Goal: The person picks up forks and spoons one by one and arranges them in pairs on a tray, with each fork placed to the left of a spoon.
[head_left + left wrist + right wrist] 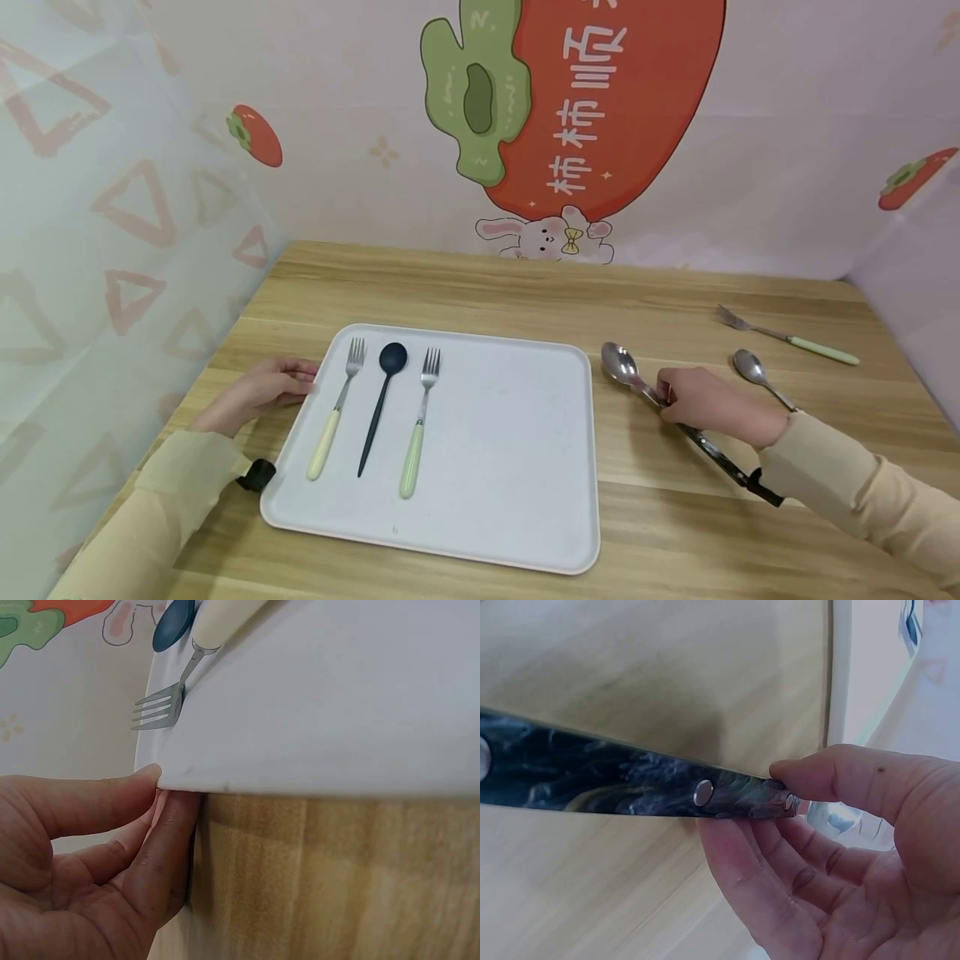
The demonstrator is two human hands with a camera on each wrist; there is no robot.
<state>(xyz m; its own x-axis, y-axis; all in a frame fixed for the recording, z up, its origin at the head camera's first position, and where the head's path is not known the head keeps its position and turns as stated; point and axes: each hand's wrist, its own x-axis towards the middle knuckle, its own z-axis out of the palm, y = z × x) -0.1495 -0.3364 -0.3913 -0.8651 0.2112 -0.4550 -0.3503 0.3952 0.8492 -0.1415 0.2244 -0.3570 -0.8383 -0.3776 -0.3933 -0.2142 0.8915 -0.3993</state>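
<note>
Black and silver, the big spoon [712, 452] is right of the white tray [510, 450]; I can't tell if it touches the desk [660, 525]. The right hand [712, 408] pinches its handle and hides a bit of it. The left hand [262, 392] pinches the tray's left edge, some fingertips hidden. The right sleeve [825, 479] covers the end of the small spoon [750, 367]. White wall writing [573, 127] says 柿柿顺, then gets cut off.

Small tabletop corner; home or studio, cannot tell. Wood-grain table [480, 296] beneath left hand [266, 388] and right hand [712, 406]. Beyond hands, printed backdrop [360, 67] with cartoon rabbit [543, 239], large red fruit [663, 100], Chinese lettering [577, 112]. Outward of left hand, triangle-patterned sheet [63, 250]; outward of right hand, pale side wall [922, 283]. Between hands, tray [510, 458] with cutlery [412, 462].
</note>
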